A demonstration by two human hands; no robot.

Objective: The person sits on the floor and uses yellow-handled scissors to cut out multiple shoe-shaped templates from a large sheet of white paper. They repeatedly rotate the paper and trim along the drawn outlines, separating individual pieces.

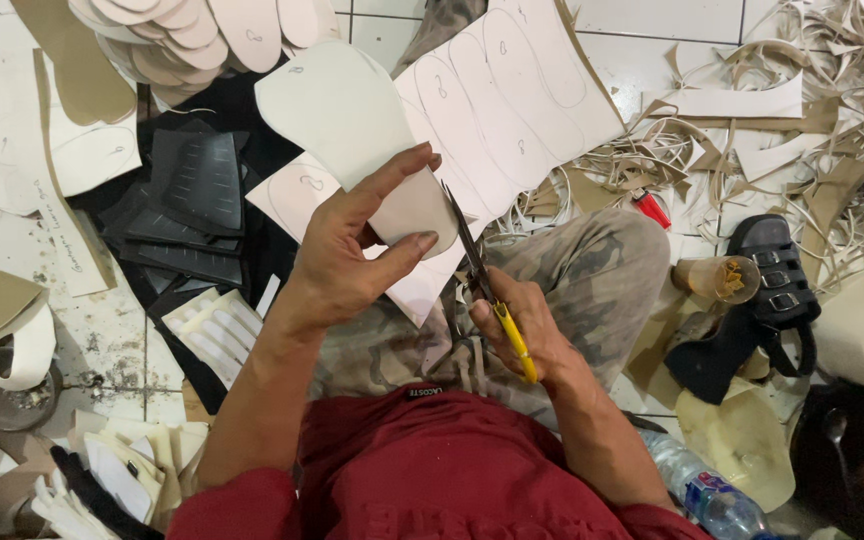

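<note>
— Where is the insole cutout (352, 120)?
— Your left hand (352, 255) pinches it at eleven o'clock from your right hand (517, 325), whose fingers grip the yellow-handled scissors (487, 290).

Cream-white sole-shaped cutout (352, 120); yellow-handled scissors (497, 300); mottled grey-brown camouflage trousers (592, 270); dark red shirt (432, 470); black ribbed pieces (197, 180); black buckled sandal (767, 275).

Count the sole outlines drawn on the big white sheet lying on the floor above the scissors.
4 show on the sheet: three side by side across its middle and one at its top edge. The cut piece in the left hand may hide more.
</note>
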